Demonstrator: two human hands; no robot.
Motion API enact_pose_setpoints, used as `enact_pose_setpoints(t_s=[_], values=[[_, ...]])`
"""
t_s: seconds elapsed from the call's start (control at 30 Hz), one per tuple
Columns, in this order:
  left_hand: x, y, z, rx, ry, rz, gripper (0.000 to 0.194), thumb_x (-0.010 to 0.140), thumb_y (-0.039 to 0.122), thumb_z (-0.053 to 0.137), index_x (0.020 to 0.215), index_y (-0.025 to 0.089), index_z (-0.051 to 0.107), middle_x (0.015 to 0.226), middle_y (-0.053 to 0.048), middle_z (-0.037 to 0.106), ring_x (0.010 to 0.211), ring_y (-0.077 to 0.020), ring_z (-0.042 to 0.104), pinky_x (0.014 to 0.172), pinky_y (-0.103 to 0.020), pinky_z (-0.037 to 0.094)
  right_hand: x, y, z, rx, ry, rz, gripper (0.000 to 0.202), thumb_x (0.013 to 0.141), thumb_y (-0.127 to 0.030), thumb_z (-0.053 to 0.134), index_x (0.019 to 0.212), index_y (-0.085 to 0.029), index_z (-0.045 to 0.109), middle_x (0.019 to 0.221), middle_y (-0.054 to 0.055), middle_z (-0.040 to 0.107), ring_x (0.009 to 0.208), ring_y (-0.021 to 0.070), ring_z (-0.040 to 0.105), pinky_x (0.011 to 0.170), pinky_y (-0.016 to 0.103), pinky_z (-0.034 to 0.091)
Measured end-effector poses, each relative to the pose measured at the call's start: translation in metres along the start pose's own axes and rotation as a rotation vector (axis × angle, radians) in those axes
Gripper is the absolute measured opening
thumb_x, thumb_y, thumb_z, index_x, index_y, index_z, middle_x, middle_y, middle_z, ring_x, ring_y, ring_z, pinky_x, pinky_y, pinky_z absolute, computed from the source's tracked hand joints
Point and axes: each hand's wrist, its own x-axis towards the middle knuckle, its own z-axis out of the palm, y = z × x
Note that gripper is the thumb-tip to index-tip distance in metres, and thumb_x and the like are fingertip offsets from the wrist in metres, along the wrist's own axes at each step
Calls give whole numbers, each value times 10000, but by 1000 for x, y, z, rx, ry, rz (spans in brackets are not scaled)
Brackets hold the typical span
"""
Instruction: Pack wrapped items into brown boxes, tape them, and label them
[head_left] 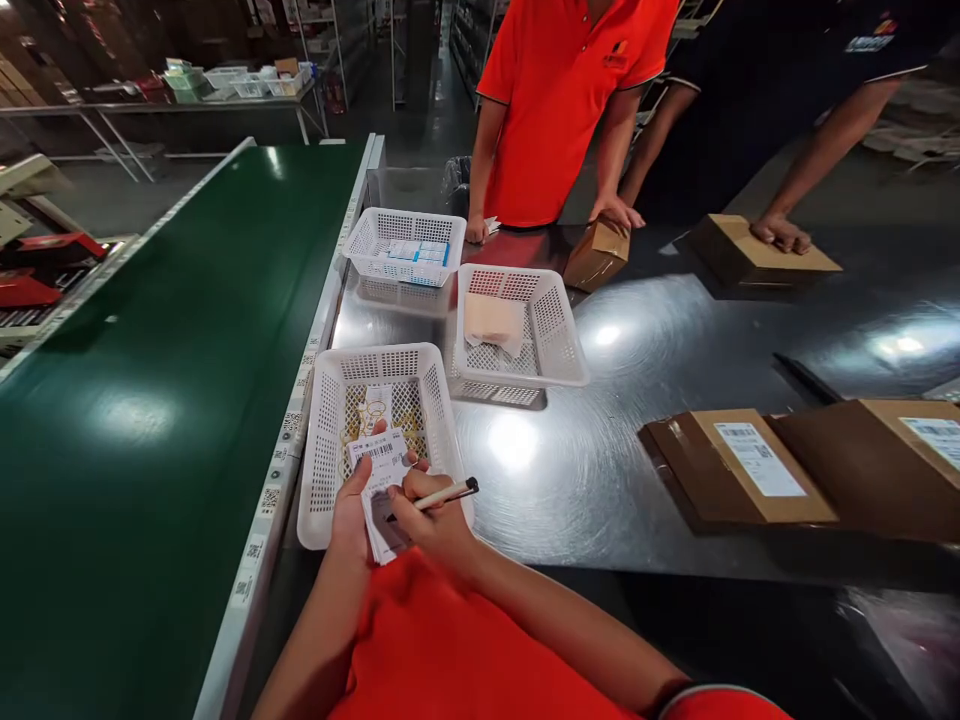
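Note:
My left hand [351, 512] is closed around a small stack of white printed labels [382, 458], its thumb along the near side. A pen [448, 494] with a pale barrel and dark end sits in my right hand [437, 522], its tip side down against the labels. Both hands are over the near edge of a white perforated basket [321, 450]. Inside that basket lie a paper slip [376, 402] and several yellowish rubber bands [409, 430].
A green conveyor belt [187, 300] runs along the left. Two more baskets [566, 345] [360, 235] hold a package [491, 320] and blue-white boxes [420, 252]. Cardboard boxes [750, 250] [720, 470] lie on the metal table [600, 480]. Two people stand opposite, hands on boxes.

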Motion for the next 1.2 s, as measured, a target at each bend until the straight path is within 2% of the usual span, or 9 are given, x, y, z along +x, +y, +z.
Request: enact_pose_setpoints(t_s=[0.2, 0.33, 0.53, 0.73, 0.93, 1.0, 1.07, 1.2], values=[[3, -2, -3, -24, 11, 7, 520, 894, 306, 517, 1407, 320, 435, 1128, -86, 670, 1004, -286, 659, 945, -505, 487, 0, 2, 0, -1, 41, 7, 377, 824, -290, 483, 531, -222, 255, 468, -84, 278, 469, 87, 275, 585, 283, 376], [4, -1, -5, -19, 33, -32, 472, 895, 319, 517, 1362, 256, 496, 1163, -106, 665, 1026, -292, 650, 958, -498, 480, 1, 1, 1, -9, 27, 8, 388, 811, -281, 487, 524, -220, 234, 462, -90, 259, 472, 88, 254, 666, 314, 420], [4, -1, -3, -34, 49, 11, 534, 908, 283, 498, 1431, 313, 396, 1205, -82, 651, 1033, -278, 654, 956, -483, 485, 1, 0, 1, 7, 24, 44, 382, 800, -282, 487, 523, -222, 231, 459, -92, 254, 463, 89, 252, 692, 327, 440], [5, -3, -6, 2, 58, 16, 614, 870, 276, 560, 1452, 308, 369, 1208, -92, 652, 1004, -258, 670, 951, -462, 498, 2, 3, -1, 7, 31, 8, 373, 800, -267, 483, 527, -216, 233, 467, -96, 255, 471, 83, 255, 851, 377, 438], [5, -2, -7, -10, 56, 4, 517, 929, 281, 457, 1442, 308, 393, 1151, -71, 682, 1000, -261, 673, 945, -457, 495, 1, 4, 1, 45, 36, 72, 382, 781, -282, 498, 518, -224, 227, 460, -90, 248, 469, 88, 243, 700, 323, 442], [5, -2, -7, -12, 52, -3, 502, 948, 282, 417, 1448, 305, 380, 1136, -65, 685, 1001, -260, 671, 943, -455, 494, 2, 3, 0, 35, 10, 89, 382, 779, -299, 499, 517, -221, 230, 451, -92, 250, 469, 86, 252, 715, 320, 443], [5, -2, -8, -7, 57, 4, 510, 948, 283, 417, 1455, 293, 366, 1129, -71, 681, 1000, -260, 670, 942, -455, 495, 2, 3, 0, 18, 3, 76, 383, 782, -307, 488, 520, -220, 223, 448, -93, 244, 468, 83, 252, 752, 329, 447], [6, -3, -8, -7, 75, 18, 565, 916, 271, 470, 1466, 262, 340, 1125, -100, 670, 984, -259, 673, 944, -473, 497, 2, 5, 1, 16, 6, 67, 385, 790, -300, 479, 525, -223, 211, 457, -89, 235, 465, 84, 233, 658, 304, 442]])
